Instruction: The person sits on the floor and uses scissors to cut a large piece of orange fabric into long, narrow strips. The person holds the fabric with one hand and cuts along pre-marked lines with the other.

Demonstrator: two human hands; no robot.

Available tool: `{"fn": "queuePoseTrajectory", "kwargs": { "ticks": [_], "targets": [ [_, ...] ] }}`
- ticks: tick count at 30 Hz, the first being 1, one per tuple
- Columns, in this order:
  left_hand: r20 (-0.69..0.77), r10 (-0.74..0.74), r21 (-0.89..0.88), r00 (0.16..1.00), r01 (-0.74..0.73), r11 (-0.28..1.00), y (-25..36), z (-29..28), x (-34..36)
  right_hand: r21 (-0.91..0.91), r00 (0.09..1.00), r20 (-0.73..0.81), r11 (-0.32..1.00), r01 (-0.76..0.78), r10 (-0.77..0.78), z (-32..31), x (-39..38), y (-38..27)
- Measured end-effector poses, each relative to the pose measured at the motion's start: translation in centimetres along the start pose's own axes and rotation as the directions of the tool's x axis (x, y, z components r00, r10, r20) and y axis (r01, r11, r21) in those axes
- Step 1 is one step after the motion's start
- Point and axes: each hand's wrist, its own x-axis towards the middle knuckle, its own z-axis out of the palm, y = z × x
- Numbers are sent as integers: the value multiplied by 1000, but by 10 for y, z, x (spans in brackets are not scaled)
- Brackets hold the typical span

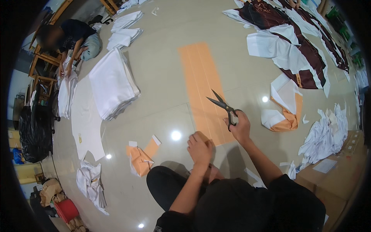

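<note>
A long orange fabric strip (205, 89) with thin pale lengthwise lines lies flat on the floor in front of me. My right hand (240, 127) grips black-handled scissors (226, 105) above the strip's near right part, the blades spread and pointing away to the upper left. At the strip's near left corner is my left hand (200, 149), its fingers curled over the fabric edge. The exact grip under those fingers is partly hidden.
Left of me lie a crumpled orange piece (141, 160), a white fabric stack (114, 83) and a white cut panel (85, 131). To the right are a folded orange-and-white piece (288, 112), maroon-and-white fabric (305, 58) and a cardboard box (328, 174). Another person (73, 42) sits far left.
</note>
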Motion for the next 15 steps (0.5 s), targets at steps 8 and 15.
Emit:
{"fn": "queuePoseTrajectory", "kwargs": {
  "ticks": [8,15],
  "targets": [
    [19,-87,-56,996,88,994,-25,12,12,-161,995,23,983,-87,92,-32,-70,23],
    [90,-194,-285,977,212,935,-28,23,9,-146,998,-39,988,-45,40,-33,-78,23]
  ]
}}
